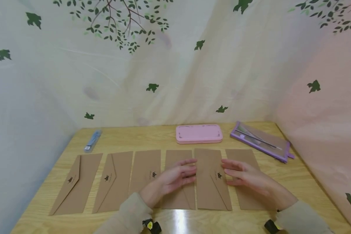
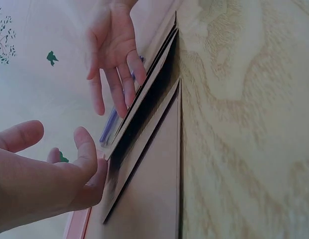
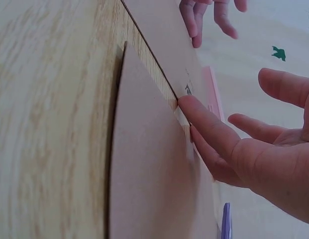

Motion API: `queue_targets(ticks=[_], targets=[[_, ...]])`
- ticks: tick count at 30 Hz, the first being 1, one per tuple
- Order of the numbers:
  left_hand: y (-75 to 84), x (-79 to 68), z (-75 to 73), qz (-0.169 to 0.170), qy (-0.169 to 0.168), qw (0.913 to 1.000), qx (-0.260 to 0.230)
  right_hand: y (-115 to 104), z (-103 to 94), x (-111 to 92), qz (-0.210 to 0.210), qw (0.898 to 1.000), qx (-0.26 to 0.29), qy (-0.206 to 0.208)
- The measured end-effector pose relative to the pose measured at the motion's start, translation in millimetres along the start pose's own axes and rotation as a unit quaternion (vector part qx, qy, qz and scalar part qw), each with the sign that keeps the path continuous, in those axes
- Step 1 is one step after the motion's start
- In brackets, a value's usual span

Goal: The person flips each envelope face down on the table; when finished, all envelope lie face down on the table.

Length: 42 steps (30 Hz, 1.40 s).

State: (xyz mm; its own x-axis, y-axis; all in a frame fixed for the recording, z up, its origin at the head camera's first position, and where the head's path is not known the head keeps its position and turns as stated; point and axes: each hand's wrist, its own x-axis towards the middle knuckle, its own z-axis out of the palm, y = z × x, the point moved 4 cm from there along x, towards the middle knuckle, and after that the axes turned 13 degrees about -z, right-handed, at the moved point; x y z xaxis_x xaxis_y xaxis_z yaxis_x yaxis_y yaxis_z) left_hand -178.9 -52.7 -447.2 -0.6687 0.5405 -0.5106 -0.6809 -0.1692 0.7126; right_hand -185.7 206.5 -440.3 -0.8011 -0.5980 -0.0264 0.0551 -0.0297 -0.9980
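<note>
Several brown kraft envelopes lie side by side in a row on the wooden table. The second envelope from the right (image 1: 206, 175), with a small black crown print on its flap, lies between my two hands. My left hand (image 1: 175, 177) is at its left edge, above the neighbouring envelope (image 1: 176, 201), fingers extended. At its right edge is my right hand (image 1: 248, 178), fingers also extended and partly covering the rightmost envelope (image 1: 241, 156). In the right wrist view a fingertip (image 3: 186, 104) meets the envelope's edge. Neither hand grips anything.
Behind the row sit a pink case (image 1: 199, 134) and a purple-edged zip pouch (image 1: 261, 141) with thin items inside. A slim blue packet (image 1: 92, 141) lies at the back left. Leaf-printed cloth (image 1: 178, 71) hangs around the table (image 1: 152, 138).
</note>
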Motion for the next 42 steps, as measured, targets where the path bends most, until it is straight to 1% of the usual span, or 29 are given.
queue_targets(ticks=[9,17,26,32,42], targets=[[-0.5,-0.4,-1.8,-0.006,0.005,0.9999,-0.007,0,1.8,1,0.005,1.0,0.007,0.001],[-2.7,4.4,0.8,-0.005,0.016,0.9996,-0.021,-3,-1.6,0,0.006,1.0,0.011,0.005],[-6.6,11.2,6.9,-0.017,0.012,0.9995,-0.024,-2,-2.0,0,0.008,1.0,0.022,-0.005],[-6.9,12.3,7.2,-0.016,0.01,0.9995,-0.025,-2,-1.4,2,0.01,1.0,0.026,-0.005],[-7.3,15.3,7.4,-0.022,0.014,0.9988,-0.041,-1,0.5,3,0.018,0.999,0.029,-0.002]])
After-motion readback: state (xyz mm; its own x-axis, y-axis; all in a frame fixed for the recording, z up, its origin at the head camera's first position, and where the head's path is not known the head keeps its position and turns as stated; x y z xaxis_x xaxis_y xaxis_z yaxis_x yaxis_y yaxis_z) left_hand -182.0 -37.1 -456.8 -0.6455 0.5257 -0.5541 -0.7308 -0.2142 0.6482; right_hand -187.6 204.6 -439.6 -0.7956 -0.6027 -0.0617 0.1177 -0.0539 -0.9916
